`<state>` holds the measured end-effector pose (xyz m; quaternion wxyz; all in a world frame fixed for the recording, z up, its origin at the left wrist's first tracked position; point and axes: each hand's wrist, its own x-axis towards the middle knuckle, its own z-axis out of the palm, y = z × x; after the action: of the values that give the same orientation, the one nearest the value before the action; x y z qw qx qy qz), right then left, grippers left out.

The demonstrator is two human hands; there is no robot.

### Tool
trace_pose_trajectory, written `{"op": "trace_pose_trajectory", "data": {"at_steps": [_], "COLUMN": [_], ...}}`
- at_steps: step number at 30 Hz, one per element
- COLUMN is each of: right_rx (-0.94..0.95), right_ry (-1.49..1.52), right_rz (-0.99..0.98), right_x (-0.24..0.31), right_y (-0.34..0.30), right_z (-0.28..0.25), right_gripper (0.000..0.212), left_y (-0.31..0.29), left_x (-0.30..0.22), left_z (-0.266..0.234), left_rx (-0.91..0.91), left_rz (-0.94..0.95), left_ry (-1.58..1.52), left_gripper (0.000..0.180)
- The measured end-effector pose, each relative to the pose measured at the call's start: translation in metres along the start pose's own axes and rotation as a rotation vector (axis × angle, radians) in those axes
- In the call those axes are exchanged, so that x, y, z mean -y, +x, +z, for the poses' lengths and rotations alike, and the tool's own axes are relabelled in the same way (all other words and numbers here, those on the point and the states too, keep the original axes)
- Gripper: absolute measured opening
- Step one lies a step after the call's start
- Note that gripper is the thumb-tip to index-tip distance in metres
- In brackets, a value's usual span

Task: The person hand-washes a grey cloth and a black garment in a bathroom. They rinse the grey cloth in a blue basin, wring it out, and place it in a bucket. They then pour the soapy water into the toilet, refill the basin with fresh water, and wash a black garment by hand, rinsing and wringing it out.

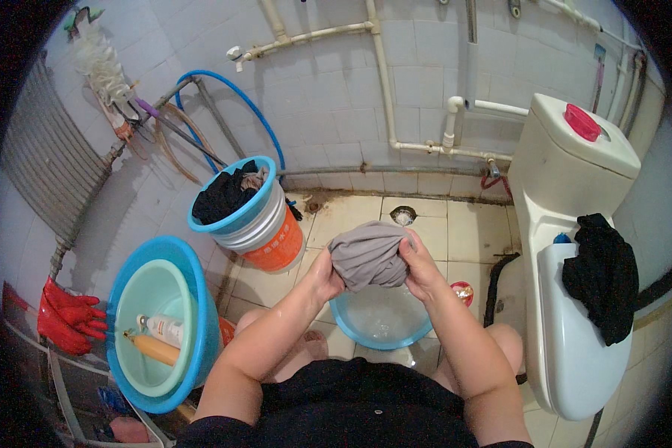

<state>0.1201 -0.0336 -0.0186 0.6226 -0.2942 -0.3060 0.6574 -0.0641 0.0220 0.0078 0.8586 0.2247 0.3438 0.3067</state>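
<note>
A bunched grey cloth (367, 255) is stretched between my two hands in the middle of the view. My left hand (324, 278) grips its left end, with the fingers partly behind the fabric. At the other end my right hand (421, 267) is closed on it, thumb in front. Directly below is a light blue basin (385, 346) of cloudy water; the cloth hides its far side. The fabric is above the water; whether any part of it touches the basin, I cannot tell.
A blue basin (194, 222) with dark clothes tops a white bucket (278, 237). At left, a mint basin (127, 357) with bottles sits inside a larger blue one (211, 328), near red gloves (69, 317). Black cloth (602, 278) lies on the toilet (575, 373) at right.
</note>
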Motion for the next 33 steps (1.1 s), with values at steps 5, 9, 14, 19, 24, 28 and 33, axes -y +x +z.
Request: {"op": "trace_pose_trajectory", "data": {"at_steps": [5, 9, 14, 19, 24, 28, 33], "right_rx": [-0.063, -0.145, -0.081, 0.077, 0.069, 0.053, 0.002], "right_ry": [0.114, 0.374, 0.372, 0.363, 0.165, 0.044, 0.017], "right_rz": [-0.102, 0.041, 0.191, 0.315, 0.287, 0.287, 0.326], "right_x": [-0.004, 0.009, 0.010, 0.015, 0.007, 0.003, 0.005], "right_y": [0.004, -0.001, 0.007, 0.012, 0.017, 0.025, 0.021], "right_z": [0.006, 0.023, 0.016, 0.009, -0.004, -0.007, -0.001], "right_gripper": [0.050, 0.042, 0.040, 0.034, 0.020, 0.010, 0.009], "left_y": [0.002, -0.020, -0.037, -0.053, -0.055, -0.055, -0.056], "left_x": [0.010, 0.019, 0.016, 0.013, 0.015, 0.016, 0.020], "left_z": [-0.009, 0.042, 0.053, 0.061, 0.061, 0.060, 0.061], "left_rx": [0.135, 0.006, 0.039, 0.130, 0.266, 0.323, 0.354], "left_rz": [0.197, 0.685, 1.042, 1.073, 1.067, 1.115, 1.069], "left_ry": [-0.108, 0.355, 1.241, 1.666, 1.864, 1.936, 1.965], "left_gripper": [0.043, 0.057, 0.067, 0.061, 0.055, 0.052, 0.043]}}
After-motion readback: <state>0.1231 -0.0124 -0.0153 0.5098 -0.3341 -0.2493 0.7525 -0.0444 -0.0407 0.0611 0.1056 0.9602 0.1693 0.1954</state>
